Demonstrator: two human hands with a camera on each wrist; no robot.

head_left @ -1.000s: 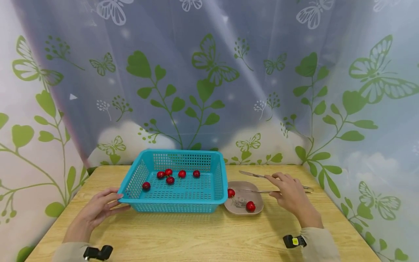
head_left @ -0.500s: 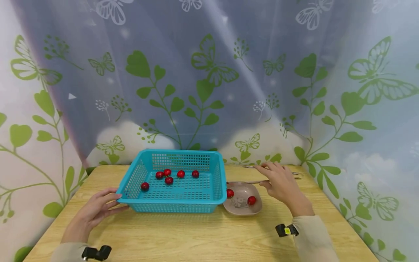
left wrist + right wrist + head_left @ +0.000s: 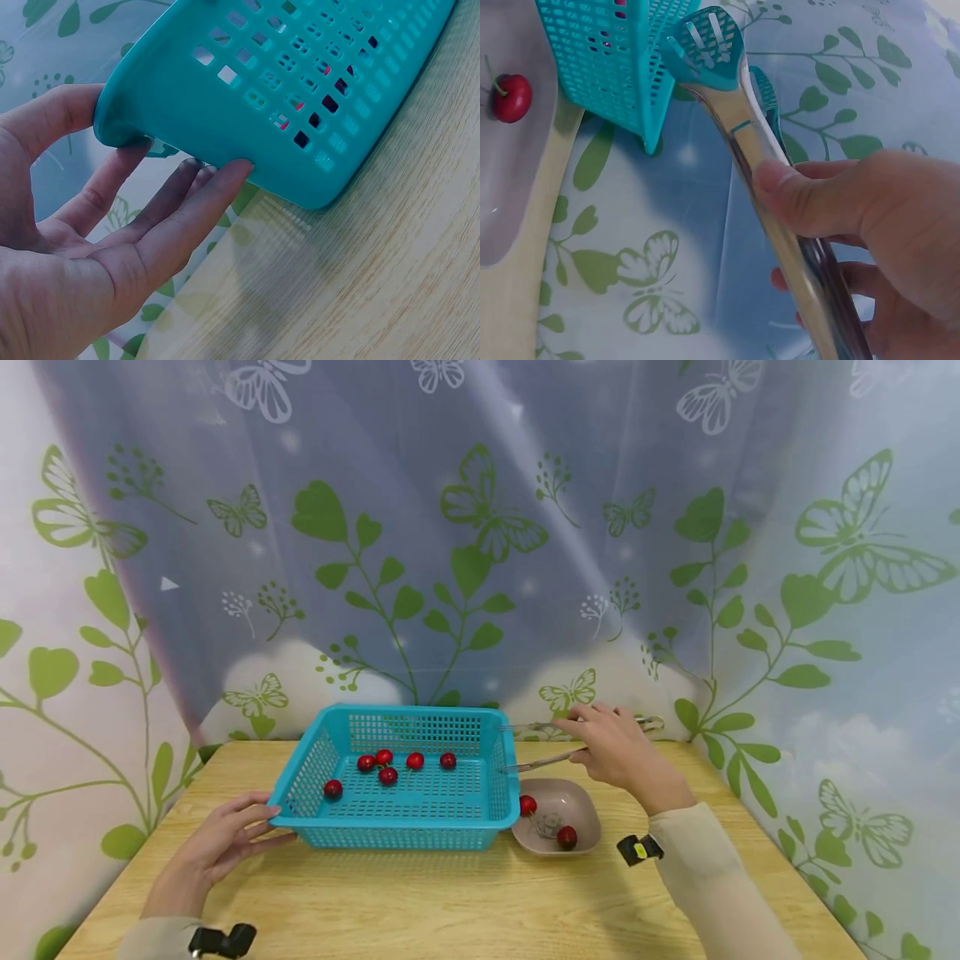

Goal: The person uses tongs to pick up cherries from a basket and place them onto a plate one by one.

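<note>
Simultaneously, a person's right hand (image 3: pixel 618 758) grasps a pair of metal tongs (image 3: pixel 784 244), thumb pressed along 1 arm with fingers wrapped behind, as the left hand (image 3: pixel 217 845) grips the near-left corner of a turquoise plastic basket (image 3: pixel 405 821), its digits set against rim and wall. Seen from the head, the 2 tips of the tongs stand apart, overlapping the basket's right side; whether they touch it cannot be told. The slotted ends show close up in the right wrist view, tinted with turquoise. Inside the basket, 6 red cherries (image 3: pixel 387 776) lie on the perforated floor, 5 of them toward the far side and 1 near the left wall. Just beside the basket's right end sits a shallow beige dish (image 3: pixel 581 806) with rounded corners, holding 2 more cherries, 1 close by the basket and 1 toward the dish's near edge; in the right wrist view, a cherry there carries a green stem. Farther out come pale sleeves (image 3: pixel 708 860) and black wrist straps (image 3: pixel 639 850). Basket and dish rest on a wood-grain bench (image 3: pixel 412 897), backed by a leaf-and-butterfly curtain (image 3: pixel 420 460) in blue, white and green.
</note>
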